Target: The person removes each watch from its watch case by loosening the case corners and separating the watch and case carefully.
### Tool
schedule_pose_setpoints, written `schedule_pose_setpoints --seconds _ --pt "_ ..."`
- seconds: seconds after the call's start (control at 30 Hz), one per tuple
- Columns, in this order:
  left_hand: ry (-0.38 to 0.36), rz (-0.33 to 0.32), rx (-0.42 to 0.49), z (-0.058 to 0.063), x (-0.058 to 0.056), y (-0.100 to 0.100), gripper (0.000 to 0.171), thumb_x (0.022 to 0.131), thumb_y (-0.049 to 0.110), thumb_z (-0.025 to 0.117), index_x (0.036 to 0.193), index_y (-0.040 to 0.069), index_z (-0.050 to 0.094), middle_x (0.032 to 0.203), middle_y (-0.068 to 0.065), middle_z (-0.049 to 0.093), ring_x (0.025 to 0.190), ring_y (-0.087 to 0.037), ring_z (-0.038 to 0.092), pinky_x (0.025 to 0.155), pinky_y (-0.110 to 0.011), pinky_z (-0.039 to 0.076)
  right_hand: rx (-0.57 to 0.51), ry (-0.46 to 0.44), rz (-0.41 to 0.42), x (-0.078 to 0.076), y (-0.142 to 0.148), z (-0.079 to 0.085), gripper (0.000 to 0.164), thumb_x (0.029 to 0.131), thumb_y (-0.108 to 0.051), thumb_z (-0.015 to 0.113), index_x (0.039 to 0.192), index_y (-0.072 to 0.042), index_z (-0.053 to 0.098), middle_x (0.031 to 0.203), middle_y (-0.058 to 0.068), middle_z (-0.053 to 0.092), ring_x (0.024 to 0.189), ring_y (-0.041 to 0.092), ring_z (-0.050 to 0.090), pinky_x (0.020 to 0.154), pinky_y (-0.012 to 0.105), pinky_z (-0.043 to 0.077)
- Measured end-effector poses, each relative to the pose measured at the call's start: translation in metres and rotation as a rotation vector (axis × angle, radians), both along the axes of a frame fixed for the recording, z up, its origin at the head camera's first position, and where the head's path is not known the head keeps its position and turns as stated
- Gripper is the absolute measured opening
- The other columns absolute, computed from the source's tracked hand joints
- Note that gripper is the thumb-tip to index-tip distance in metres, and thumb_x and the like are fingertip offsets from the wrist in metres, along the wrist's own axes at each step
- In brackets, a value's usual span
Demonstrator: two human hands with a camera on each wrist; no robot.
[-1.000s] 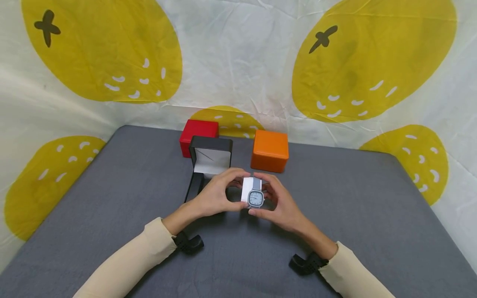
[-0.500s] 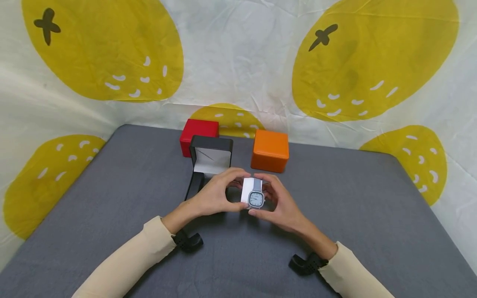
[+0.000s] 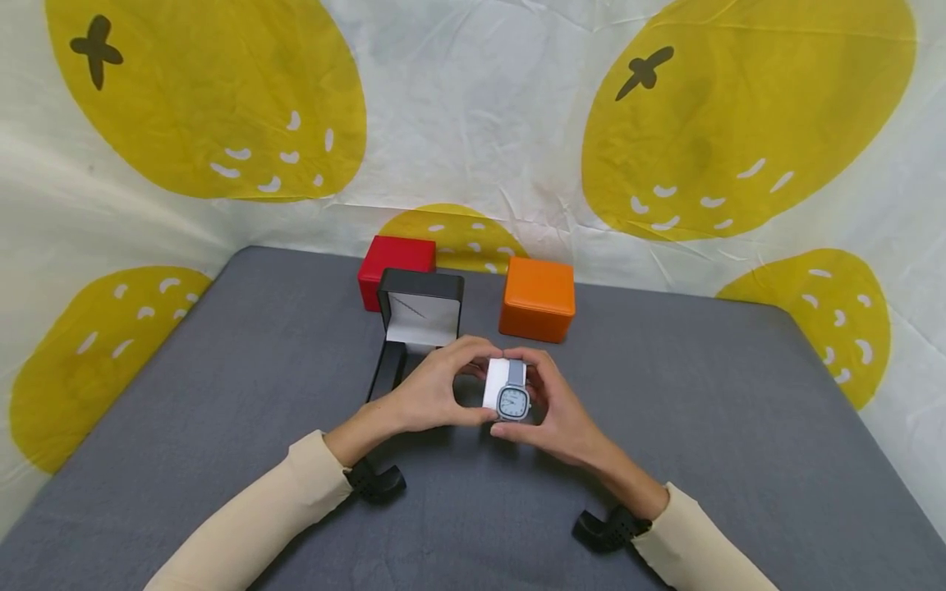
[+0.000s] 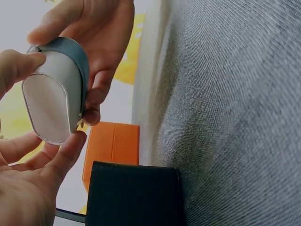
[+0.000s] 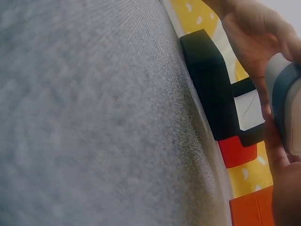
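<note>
A square-faced watch (image 3: 513,402) with a blue-grey strap (image 4: 78,59) is wrapped around a white watch cushion (image 4: 44,106). My left hand (image 3: 432,390) pinches the cushion from the left, thumb near the watch case and fingers at the far end. From the other side my right hand (image 3: 557,414) grips the cushion and strap between thumb and fingers. Both hands hold it above the table, face towards me. Just behind my left hand stands a black watch box (image 3: 421,283) with its lid raised and pale lining showing. My left forearm and hand hide part of its base.
Behind the black box sits a closed red box (image 3: 397,261). A closed orange box (image 3: 537,300) stands at the back, to the right. Grey cloth covers the table (image 3: 702,410), and a white curtain with yellow fruit prints (image 3: 473,115) hangs along its back and sides.
Both hands, still holding the watch and cushion, have shifted slightly towards me and to the right. The boxes stay where they were.
</note>
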State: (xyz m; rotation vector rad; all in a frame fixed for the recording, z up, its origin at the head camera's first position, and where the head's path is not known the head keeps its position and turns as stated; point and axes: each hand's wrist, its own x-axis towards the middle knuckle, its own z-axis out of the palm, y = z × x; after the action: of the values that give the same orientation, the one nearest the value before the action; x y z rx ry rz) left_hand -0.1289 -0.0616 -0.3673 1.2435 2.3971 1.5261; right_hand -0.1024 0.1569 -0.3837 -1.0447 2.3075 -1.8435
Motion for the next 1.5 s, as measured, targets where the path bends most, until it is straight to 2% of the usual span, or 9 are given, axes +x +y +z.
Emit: schedule_pose_setpoints --seconds 0.1,0.3,0.43,0.6,0.77,1.5 --pt "-0.003 0.005 0.001 0.0 0.0 -0.001 0.063 0.072 0.012 0.083 0.126 0.003 0.053 0.123 -0.006 0.051 0.1 -0.019 0.056 0.088 -0.044 0.05 -0.002 0.0 -0.015 -0.003 0.002 -0.007 0.083 0.069 0.004 0.083 0.138 -0.006 0.037 0.13 0.01 0.045 0.105 0.023 0.052 0.087 0.026 0.048" --pt "-0.017 0.002 -0.006 0.001 -0.002 -0.004 0.064 0.073 0.014 0.083 0.128 0.004 0.052 0.123 -0.005 0.05 0.099 -0.016 0.055 0.088 -0.042 0.05 0.03 0.018 -0.04 -0.004 0.003 -0.008 0.081 0.07 -0.001 0.083 0.137 -0.01 0.039 0.129 0.006 0.045 0.104 0.024 0.053 0.086 0.026 0.048" --pt "-0.01 -0.008 -0.008 0.001 -0.003 -0.005 0.064 0.073 0.015 0.083 0.128 0.003 0.052 0.123 -0.005 0.05 0.099 -0.015 0.055 0.088 -0.042 0.05 0.054 0.025 -0.053 -0.002 0.001 -0.003 0.08 0.069 0.004 0.082 0.136 -0.004 0.039 0.127 0.009 0.046 0.103 0.023 0.053 0.085 0.025 0.048" --pt "-0.013 -0.015 -0.009 0.0 -0.003 -0.005 0.064 0.072 0.015 0.083 0.127 0.003 0.053 0.123 -0.005 0.05 0.099 -0.015 0.055 0.088 -0.041 0.051 0.067 0.052 -0.059 0.008 -0.005 0.016 0.075 0.068 0.007 0.08 0.131 0.007 0.04 0.122 0.017 0.047 0.099 0.022 0.054 0.082 0.026 0.049" --pt "-0.024 -0.019 -0.013 0.001 -0.003 -0.005 0.064 0.072 0.015 0.083 0.128 0.003 0.053 0.123 -0.005 0.05 0.099 -0.015 0.055 0.089 -0.041 0.05 0.09 0.037 -0.075 0.013 -0.006 0.026 0.073 0.069 0.007 0.079 0.13 0.009 0.039 0.121 0.018 0.046 0.097 0.022 0.053 0.08 0.027 0.048" --pt "-0.05 -0.056 -0.006 0.004 -0.006 -0.009 0.061 0.073 0.016 0.083 0.127 0.005 0.054 0.123 -0.004 0.051 0.099 -0.016 0.055 0.088 -0.043 0.05 0.119 0.053 -0.094 0.017 -0.007 0.029 0.073 0.068 0.005 0.079 0.129 0.009 0.039 0.119 0.016 0.046 0.095 0.022 0.051 0.078 0.029 0.049"
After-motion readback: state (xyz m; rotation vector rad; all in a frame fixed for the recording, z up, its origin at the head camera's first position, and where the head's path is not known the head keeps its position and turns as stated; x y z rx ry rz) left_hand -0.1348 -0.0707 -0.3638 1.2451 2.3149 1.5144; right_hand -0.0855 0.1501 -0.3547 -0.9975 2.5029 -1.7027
